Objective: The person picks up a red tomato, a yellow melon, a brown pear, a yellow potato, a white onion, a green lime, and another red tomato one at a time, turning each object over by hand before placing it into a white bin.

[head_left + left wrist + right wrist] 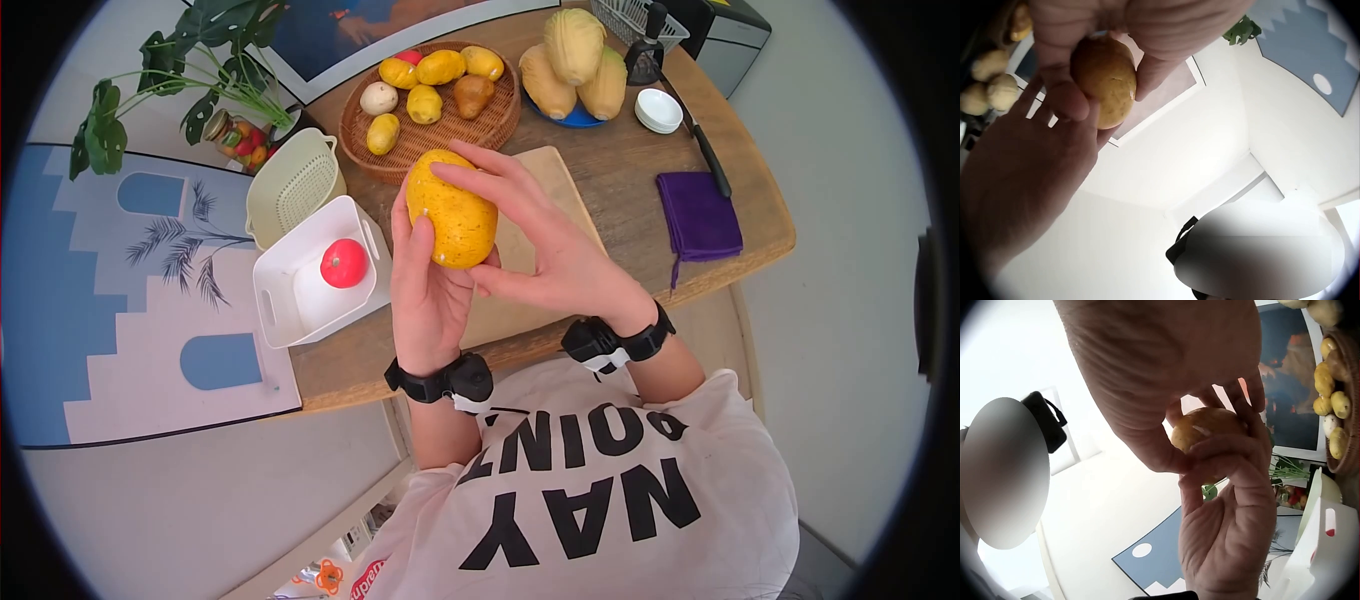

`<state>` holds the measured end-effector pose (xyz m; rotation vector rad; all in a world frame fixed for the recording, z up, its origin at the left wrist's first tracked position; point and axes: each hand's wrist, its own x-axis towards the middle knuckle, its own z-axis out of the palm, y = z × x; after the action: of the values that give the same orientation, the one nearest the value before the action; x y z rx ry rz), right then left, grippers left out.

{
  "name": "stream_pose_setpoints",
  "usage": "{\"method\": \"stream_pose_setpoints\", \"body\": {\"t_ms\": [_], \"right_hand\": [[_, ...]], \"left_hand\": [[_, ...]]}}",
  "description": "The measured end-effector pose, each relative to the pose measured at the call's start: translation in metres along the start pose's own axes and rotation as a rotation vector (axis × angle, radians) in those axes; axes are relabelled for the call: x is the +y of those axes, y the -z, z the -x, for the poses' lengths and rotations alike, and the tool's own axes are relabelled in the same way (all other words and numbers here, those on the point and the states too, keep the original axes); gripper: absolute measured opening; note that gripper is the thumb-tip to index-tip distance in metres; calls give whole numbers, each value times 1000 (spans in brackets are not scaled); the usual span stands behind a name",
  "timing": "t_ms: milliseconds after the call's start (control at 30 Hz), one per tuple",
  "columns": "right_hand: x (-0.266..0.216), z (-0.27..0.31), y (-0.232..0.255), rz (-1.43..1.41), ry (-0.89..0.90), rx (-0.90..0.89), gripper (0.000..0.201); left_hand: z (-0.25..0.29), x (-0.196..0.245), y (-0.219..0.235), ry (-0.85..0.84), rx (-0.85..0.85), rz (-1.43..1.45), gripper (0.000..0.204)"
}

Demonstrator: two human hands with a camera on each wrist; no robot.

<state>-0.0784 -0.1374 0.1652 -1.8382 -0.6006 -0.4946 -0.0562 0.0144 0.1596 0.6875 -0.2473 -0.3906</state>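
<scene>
A speckled yellow oval fruit (455, 215) is held up in both hands over the cutting board (545, 260) in the head view. My left hand (430, 300) grips it from the near left side, its thumb pressed along the skin. From the right, my right hand (560, 250) curls round it, fingers over the top and thumb below. The right wrist view shows the fruit (1207, 422) pinched between the fingers of both hands, its lower part hidden behind them. A small pale mark shows on its skin in the left wrist view.
A wicker basket (350, 135) with several yellow fruits stands behind the hands. To the left are a white bin (290, 325) with a red tomato (344, 263) and a pale green colander (262, 205). At right lie a knife (711, 160), purple cloth (698, 218) and white bowls (658, 108).
</scene>
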Motion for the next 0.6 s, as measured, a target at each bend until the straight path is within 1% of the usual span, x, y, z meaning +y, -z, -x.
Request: {"method": "stream_pose_setpoints", "body": {"t_ms": [100, 200, 233, 300, 400, 433, 500, 600], "right_hand": [[-2, 0, -2, 138, 22, 13, 74], [-8, 1, 2, 300, 63, -23, 73], [-10, 0, 4, 349, 81, -41, 73], [-11, 0, 6, 281, 79, -28, 71], [0, -2, 9, 121, 33, 3, 69], [3, -2, 9, 58, 9, 16, 69], [-3, -3, 6, 149, 63, 23, 67], [-10, -4, 1, 223, 86, 10, 65]], "left_hand": [[-2, -3, 10, 15, -26, -145, 62], [2, -11, 15, -138, 37, -508, 60], [3, -11, 15, -107, 52, -485, 61], [5, -7, 17, -47, 84, -440, 61], [-2, 1, 35, 109, -252, 156, 59], [-2, 1, 34, 116, -253, 224, 58], [-1, -2, 31, 129, -255, 359, 57], [3, -5, 24, 92, -146, 68, 57]]}}
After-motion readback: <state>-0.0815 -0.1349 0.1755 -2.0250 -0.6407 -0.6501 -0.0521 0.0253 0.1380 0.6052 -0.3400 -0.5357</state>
